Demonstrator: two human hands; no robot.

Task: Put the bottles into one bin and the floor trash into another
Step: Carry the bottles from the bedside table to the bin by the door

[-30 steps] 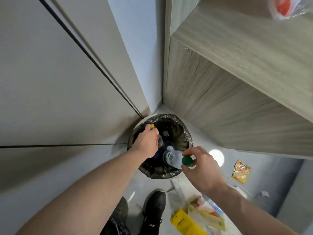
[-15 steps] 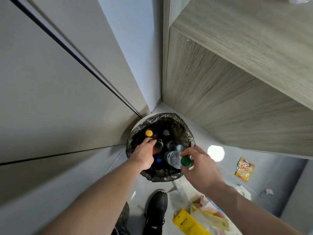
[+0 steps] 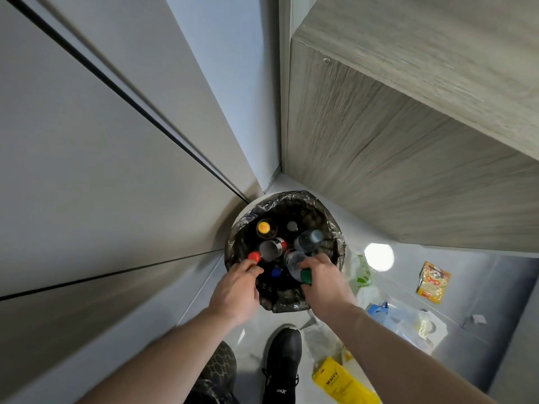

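Note:
A round bin (image 3: pixel 335 225) lined with a black bag stands in the corner and holds several bottles. My right hand (image 3: pixel 323 282) grips a clear bottle with a green cap (image 3: pixel 295 265) by its neck, over the bin's near side. My left hand (image 3: pixel 236 290) is at the near left rim, fingers closed around a bottle with a red cap (image 3: pixel 254 256). A yellow-capped bottle (image 3: pixel 264 228) and a clear bottle with a pale blue cap (image 3: pixel 309 239) stand deeper inside. Floor trash lies to the right: a yellow wrapper (image 3: pixel 341 384) and an orange snack packet (image 3: pixel 433 282).
Grey wall panels rise on the left, a wooden cabinet (image 3: pixel 408 170) overhangs on the right. Clear plastic bags (image 3: pixel 408 322) and a green-printed bag (image 3: pixel 361 272) lie beside the bin. My black shoe (image 3: pixel 283 365) stands just before the bin. A scrap of paper (image 3: pixel 478 318) lies far right.
Both hands have drawn back to the bin's near rim. The left hand uncovered the bottles inside and now holds the red-capped one; the green-capped bottle sank lower into the bin.

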